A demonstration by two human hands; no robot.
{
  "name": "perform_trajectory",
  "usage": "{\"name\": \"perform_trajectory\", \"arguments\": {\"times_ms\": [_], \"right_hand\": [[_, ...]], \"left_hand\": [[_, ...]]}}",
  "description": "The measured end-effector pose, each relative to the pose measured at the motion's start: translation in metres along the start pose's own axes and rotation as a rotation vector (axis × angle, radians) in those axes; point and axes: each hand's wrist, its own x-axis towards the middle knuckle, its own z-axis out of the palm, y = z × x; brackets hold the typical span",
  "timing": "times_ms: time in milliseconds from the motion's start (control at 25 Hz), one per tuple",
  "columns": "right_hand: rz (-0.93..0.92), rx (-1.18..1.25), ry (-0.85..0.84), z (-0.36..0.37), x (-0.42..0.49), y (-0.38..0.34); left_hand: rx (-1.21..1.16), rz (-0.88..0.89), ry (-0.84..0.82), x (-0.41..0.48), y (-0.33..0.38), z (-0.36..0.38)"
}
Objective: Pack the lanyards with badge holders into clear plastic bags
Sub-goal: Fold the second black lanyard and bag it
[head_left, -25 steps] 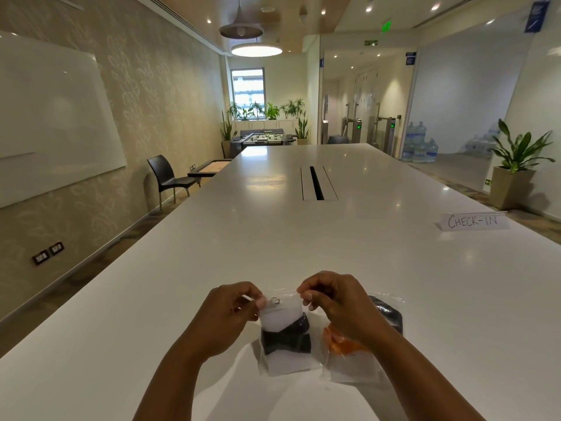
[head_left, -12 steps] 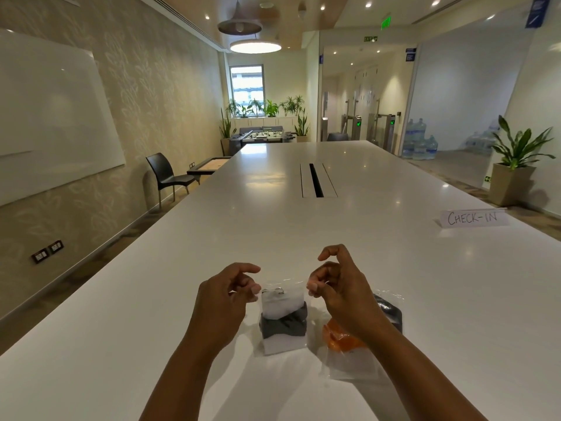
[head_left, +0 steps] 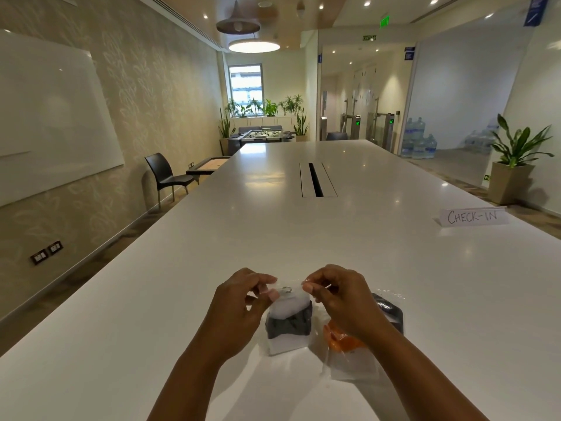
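Bag, black lanyard inside: we are pinching its mouth, left hand at 9, right hand at 3, pressing evenly to seal.

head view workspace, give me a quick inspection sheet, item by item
surface: long white table, glossy, slot in the middle
job's things: clear bag holding a badge holder and black lanyard, top edge pinched by both hands; second bag with orange lanyard beside it, another dark one behind
clutter: CHECK-IN card far right
hands: left hand and right hand grip the bag's top corners
cables: nothing seen
surroundings: whiteboard, black chair, potted plant, water bottles
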Motion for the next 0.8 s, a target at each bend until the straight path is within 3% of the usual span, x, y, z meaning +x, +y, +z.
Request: {"name": "perform_trajectory", "arguments": {"times_ms": [200,400,520,640,800], "right_hand": [[0.078,0.026,-0.057,-0.006,0.003,0.0],[0.033,-0.201,-0.155,-0.003,-0.001,-0.005],[-0.027,-0.282,-0.177,0.01,-0.005,-0.01],[-0.045,-0.278,-0.149,0.02,-0.007,-0.011],[-0.033,-0.155,-0.155,0.017,-0.007,-0.009]], "left_hand": [[-0.104,-0.204,0.024,0.002,0.0,-0.003],[-0.291,-0.484,0.038,0.001,-0.001,-0.005],[-0.098,-0.539,0.035,-0.002,-0.004,-0.003],[0.212,-0.451,0.006,-0.003,-0.004,-0.002],[0.333,-0.339,0.02,0.001,0.005,0.006]]}}
